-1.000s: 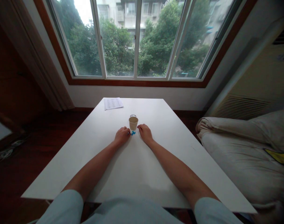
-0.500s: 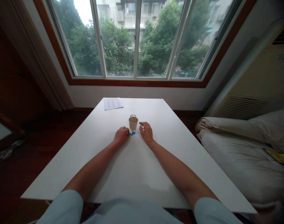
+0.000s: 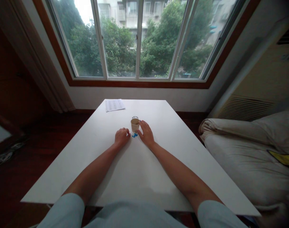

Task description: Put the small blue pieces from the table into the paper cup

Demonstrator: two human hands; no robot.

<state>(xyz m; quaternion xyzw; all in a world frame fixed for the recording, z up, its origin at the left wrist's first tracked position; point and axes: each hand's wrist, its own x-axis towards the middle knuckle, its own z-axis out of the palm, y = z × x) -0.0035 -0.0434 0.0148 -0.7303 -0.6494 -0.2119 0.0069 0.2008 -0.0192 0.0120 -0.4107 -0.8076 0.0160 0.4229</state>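
A tan paper cup (image 3: 135, 126) stands upright on the white table (image 3: 135, 171). Several small blue pieces (image 3: 134, 135), too small to name, lie just in front of it. My right hand (image 3: 146, 133) is at the cup's right side, fingers apart, with its fingertips at the rim and its thumb near the lower wall; it does not wrap round the cup. Left of the blue pieces, my left hand (image 3: 122, 137) rests low over the table with curled fingers. What its fingertips hold, if anything, cannot be made out.
Right behind the cup is a thin ring-shaped outline (image 3: 135, 117), partly hidden. Printed paper sheets (image 3: 114, 105) lie at the table's far left corner. A bed or sofa with a pale cover (image 3: 249, 158) stands to the right, and a window (image 3: 137, 41) is beyond the table.
My right hand has moved forward and left, from beside the cup to its right side. My left hand has drawn back slightly left from the blue pieces.
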